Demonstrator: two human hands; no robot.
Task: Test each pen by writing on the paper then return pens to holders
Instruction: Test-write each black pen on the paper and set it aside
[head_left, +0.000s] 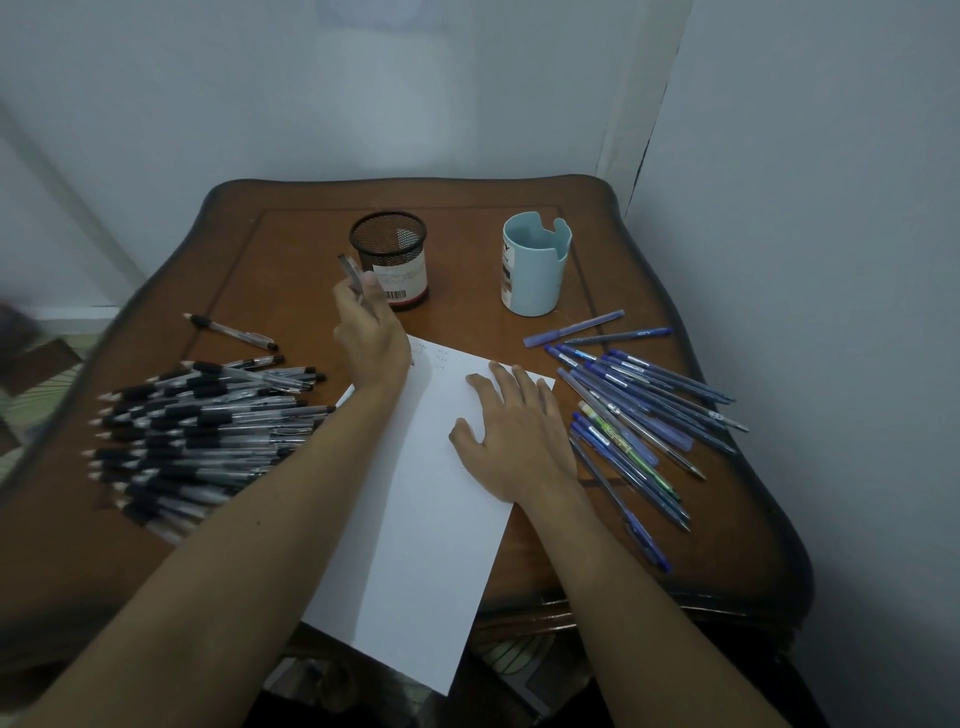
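Observation:
My left hand (370, 332) grips a clear black pen (350, 273), raised beside the black mesh holder (389, 257) at the table's back. My right hand (511, 431) lies flat on the white paper (415, 545), fingers spread, pressing it down. Faint scribbles mark the paper's top corner. A light blue cup holder (535, 265) stands to the right of the mesh one. A big pile of black pens (202, 431) covers the table's left side. Several blue pens (639, 415) lie scattered on the right.
The brown wooden table (291, 249) stands in a corner with white walls behind and to the right. One black pen (231, 331) lies apart above the pile. The paper's near end hangs over the table's front edge.

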